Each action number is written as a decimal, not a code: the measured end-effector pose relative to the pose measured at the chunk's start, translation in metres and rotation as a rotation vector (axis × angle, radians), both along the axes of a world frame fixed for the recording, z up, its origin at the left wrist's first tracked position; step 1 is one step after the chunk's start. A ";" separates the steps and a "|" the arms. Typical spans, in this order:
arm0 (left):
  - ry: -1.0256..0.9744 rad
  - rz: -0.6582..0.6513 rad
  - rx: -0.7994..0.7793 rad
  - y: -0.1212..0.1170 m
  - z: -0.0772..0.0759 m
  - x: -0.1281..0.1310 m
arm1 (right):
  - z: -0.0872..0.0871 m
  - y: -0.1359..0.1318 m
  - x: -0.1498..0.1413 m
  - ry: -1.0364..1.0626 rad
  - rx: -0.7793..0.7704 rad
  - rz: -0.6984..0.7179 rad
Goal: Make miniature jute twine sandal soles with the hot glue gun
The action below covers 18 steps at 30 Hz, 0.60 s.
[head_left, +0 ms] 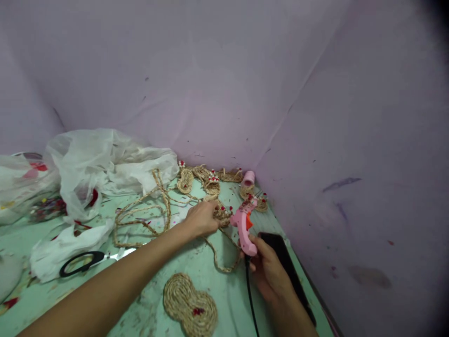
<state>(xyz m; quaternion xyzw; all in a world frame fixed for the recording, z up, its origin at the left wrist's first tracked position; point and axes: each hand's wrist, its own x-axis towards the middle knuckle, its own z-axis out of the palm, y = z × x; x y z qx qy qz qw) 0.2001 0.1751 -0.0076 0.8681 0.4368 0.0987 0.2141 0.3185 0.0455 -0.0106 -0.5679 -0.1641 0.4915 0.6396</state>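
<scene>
My right hand (268, 269) is closed around the lower end of a pink hot glue gun (242, 229) with an orange trigger; its black cord (249, 295) runs down toward me. The gun's nozzle end points up and away. My left hand (203, 218) has its fingers closed on a small coiled straw piece (222, 217) with red beads near it; the fingers partly hide it. A braided straw cord (219, 267) curves over the table below that hand. Nearer to me lies a larger figure-eight straw coil (190, 304) with a dark red spot.
Several beaded straw pieces (185, 181) line the back wall, with a pink spool (248, 178) at the corner. Black-handled scissors (82, 263), loose braid (166, 206) and white plastic bags (105, 159) are at left. A black phone-like slab (286, 262) lies beside my right hand.
</scene>
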 end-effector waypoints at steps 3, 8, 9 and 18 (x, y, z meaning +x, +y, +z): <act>0.021 -0.046 0.023 0.001 -0.004 0.002 | 0.005 -0.005 -0.002 0.062 -0.007 0.003; 0.012 -0.095 0.111 0.006 0.005 0.013 | 0.014 -0.021 -0.006 0.067 0.018 -0.026; 0.004 -0.115 0.124 0.011 0.009 0.017 | 0.015 -0.024 -0.006 0.067 0.022 -0.039; -0.127 -0.135 0.121 0.066 0.027 0.058 | 0.008 -0.027 0.000 0.116 0.064 0.012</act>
